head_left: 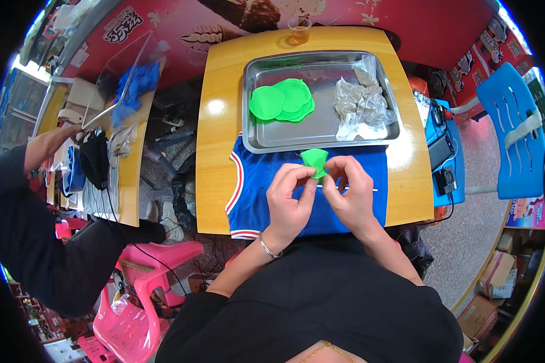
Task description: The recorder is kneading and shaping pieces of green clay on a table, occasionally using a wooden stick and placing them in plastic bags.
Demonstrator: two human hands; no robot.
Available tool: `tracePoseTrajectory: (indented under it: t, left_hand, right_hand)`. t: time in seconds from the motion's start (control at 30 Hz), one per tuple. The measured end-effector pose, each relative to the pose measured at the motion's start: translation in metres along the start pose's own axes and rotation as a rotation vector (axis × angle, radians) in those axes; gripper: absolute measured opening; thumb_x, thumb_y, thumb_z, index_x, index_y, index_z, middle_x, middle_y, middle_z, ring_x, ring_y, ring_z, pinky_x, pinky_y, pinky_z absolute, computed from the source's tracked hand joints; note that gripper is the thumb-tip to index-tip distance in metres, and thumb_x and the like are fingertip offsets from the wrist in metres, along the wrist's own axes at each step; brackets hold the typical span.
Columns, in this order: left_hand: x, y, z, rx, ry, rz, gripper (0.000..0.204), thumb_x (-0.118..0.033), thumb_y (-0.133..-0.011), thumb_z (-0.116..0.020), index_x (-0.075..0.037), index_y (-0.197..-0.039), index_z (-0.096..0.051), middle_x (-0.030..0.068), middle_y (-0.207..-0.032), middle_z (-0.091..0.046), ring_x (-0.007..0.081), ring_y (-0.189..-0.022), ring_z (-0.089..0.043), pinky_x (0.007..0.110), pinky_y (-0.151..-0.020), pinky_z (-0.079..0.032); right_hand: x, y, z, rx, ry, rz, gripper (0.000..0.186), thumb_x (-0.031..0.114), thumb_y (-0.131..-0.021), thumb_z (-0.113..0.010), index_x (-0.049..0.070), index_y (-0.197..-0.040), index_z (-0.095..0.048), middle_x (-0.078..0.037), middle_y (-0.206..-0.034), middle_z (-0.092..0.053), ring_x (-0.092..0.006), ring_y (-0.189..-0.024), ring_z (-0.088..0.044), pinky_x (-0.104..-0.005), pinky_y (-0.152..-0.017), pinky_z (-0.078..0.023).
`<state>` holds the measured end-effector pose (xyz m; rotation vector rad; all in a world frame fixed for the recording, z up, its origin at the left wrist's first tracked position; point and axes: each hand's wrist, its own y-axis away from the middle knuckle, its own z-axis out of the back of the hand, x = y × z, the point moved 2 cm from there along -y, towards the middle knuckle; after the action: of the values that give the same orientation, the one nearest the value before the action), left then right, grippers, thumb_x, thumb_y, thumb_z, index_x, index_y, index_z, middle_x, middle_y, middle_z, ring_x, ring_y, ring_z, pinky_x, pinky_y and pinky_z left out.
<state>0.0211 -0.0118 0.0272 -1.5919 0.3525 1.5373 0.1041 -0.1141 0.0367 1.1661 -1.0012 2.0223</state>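
Note:
Both my hands meet over a blue garment with red and white trim [248, 187] spread on the yellow table. My left hand [289, 196] pinches the lower left of a small green fabric piece [315, 160], which is gathered and folded. My right hand [352, 190] grips the same piece from the other side, fingers curled. A thin white stick [363, 189] shows by my right fingers; whether it is held or lies on the cloth I cannot tell. Just beyond, a metal tray [266, 140] bears several round green fabric pieces [284, 100] and crumpled clear plastic bags [363, 103].
A cup of amber drink [298, 31] stands at the table's far edge. To the left, another person's arm [48, 148] reaches over a second table beside a pink chair [130, 314]. Blue chairs [511, 133] stand at the right, the nearer one loaded with dark devices and cables.

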Motion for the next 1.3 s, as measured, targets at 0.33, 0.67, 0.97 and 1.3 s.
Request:
tracePoseTrajectory:
  t: [0.33, 0.67, 0.97, 1.3]
  left_hand:
    - [0.012, -0.005, -0.006, 0.023, -0.304, -0.173, 0.020, 0.003, -0.071, -0.066, -0.002, -0.088, -0.058, 0.0076, -0.074, -0.057, 0.0198, -0.067, -0.060, 0.029, -0.057, -0.048]
    - [0.016, -0.009, -0.005, 0.046, -0.096, -0.034, 0.010, 0.000, -0.080, -0.061, 0.000, -0.089, -0.058, 0.0083, -0.087, -0.051, 0.0147, -0.072, -0.056, 0.024, -0.060, -0.048]
    - [0.031, -0.002, -0.010, 0.344, 0.395, 0.265, 0.011, -0.004, -0.080, -0.061, -0.001, -0.084, -0.051, 0.0028, -0.090, -0.042, 0.0091, -0.080, -0.049, 0.021, -0.074, -0.043]
    - [0.045, -0.001, -0.006, 0.148, 0.462, 0.257, 0.010, 0.001, -0.081, -0.060, -0.001, -0.083, -0.051, 0.0031, -0.091, -0.050, 0.0081, -0.081, -0.053, 0.020, -0.070, -0.047]
  right_hand:
    - [-0.013, -0.004, 0.000, 0.068, -0.226, -0.139, 0.005, -0.001, -0.082, -0.056, -0.002, -0.087, -0.056, -0.008, -0.080, -0.059, -0.0124, -0.062, -0.061, -0.0235, -0.052, -0.047]
    - [-0.014, -0.003, 0.000, 0.029, -0.186, -0.028, 0.006, -0.003, -0.080, -0.056, -0.002, -0.086, -0.055, -0.009, -0.081, -0.057, -0.0146, -0.070, -0.062, -0.0254, -0.063, -0.050]
    - [-0.029, 0.001, -0.003, -0.010, -0.312, -0.196, 0.016, -0.007, -0.078, -0.056, -0.002, -0.092, -0.053, -0.009, -0.083, -0.058, -0.0119, -0.072, -0.060, -0.0255, -0.066, -0.049]
    - [-0.032, -0.005, 0.002, 0.262, -0.183, -0.136, 0.007, 0.000, -0.085, -0.054, -0.003, -0.091, -0.057, -0.005, -0.085, -0.058, -0.0095, -0.074, -0.055, -0.0230, -0.066, -0.045]
